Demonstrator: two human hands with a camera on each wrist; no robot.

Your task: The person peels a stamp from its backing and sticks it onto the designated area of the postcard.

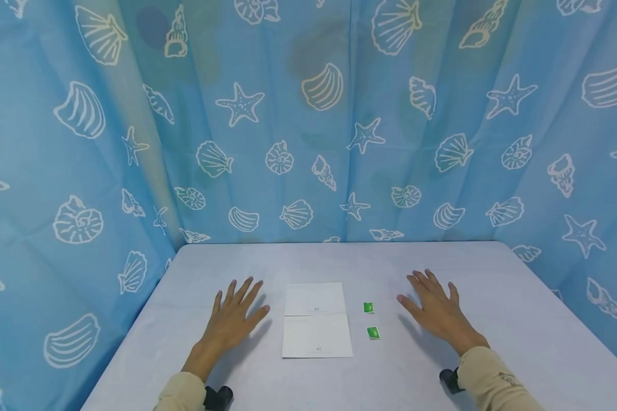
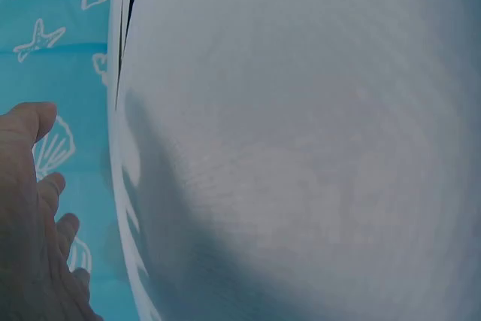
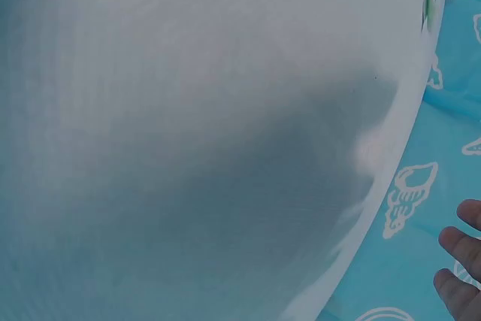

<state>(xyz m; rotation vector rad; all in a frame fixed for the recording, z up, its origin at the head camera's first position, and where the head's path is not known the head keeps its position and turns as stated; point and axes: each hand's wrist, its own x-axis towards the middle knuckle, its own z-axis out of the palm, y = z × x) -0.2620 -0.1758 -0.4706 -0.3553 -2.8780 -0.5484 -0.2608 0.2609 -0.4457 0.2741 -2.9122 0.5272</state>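
Note:
Two white paper sheets or cards lie one behind the other at the table's middle: a far one and a near one, each with a tiny mark near its lower edge. Right of them are two small green square pieces with white edges, a far one and a near one. My left hand hovers over the table left of the sheets, fingers spread, holding nothing. On the other side, my right hand is held above the table with fingers extended, nearest the green pieces, also holding nothing.
A white-covered table spreads below both hands, which cast shadows on it. Behind and beside it hangs a blue curtain with white shells and starfish. Black straps with small devices sit at both wrists, by the beige sleeves.

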